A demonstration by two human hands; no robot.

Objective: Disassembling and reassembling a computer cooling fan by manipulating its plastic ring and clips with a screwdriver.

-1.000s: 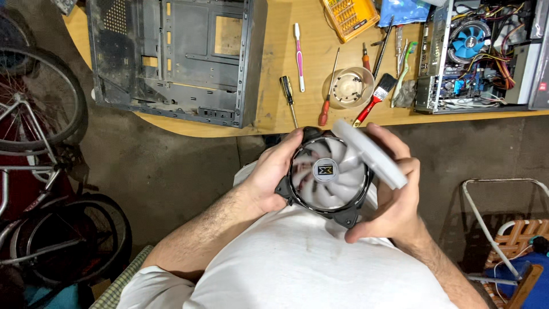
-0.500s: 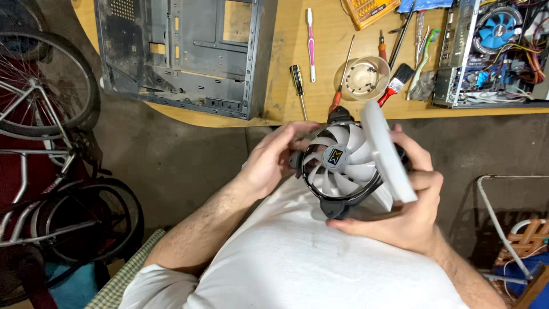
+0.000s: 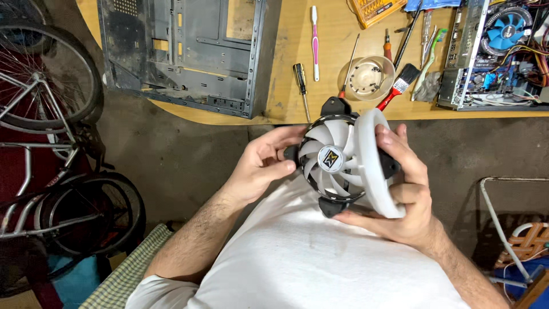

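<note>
With my left hand (image 3: 260, 166) and right hand (image 3: 403, 194) clamped on the case fan (image 3: 331, 163) near my chest, its loose white ring (image 3: 372, 166) could slip off if tilted

Left hand (image 3: 260, 166), right hand (image 3: 403, 194), both curled.

The fan (image 3: 334, 163) is made of plastic: smooth white blades and a shiny black frame. The white ring (image 3: 374, 166) looks like matt, smooth plastic. The table (image 3: 286, 63) is made of yellow wood, worn and scratched. The computer case (image 3: 183, 51) is made of dull grey metal, dusty and stained. The floor (image 3: 171, 154) looks rough and matt. The shirt (image 3: 320, 263) is made of soft white cloth.
</note>
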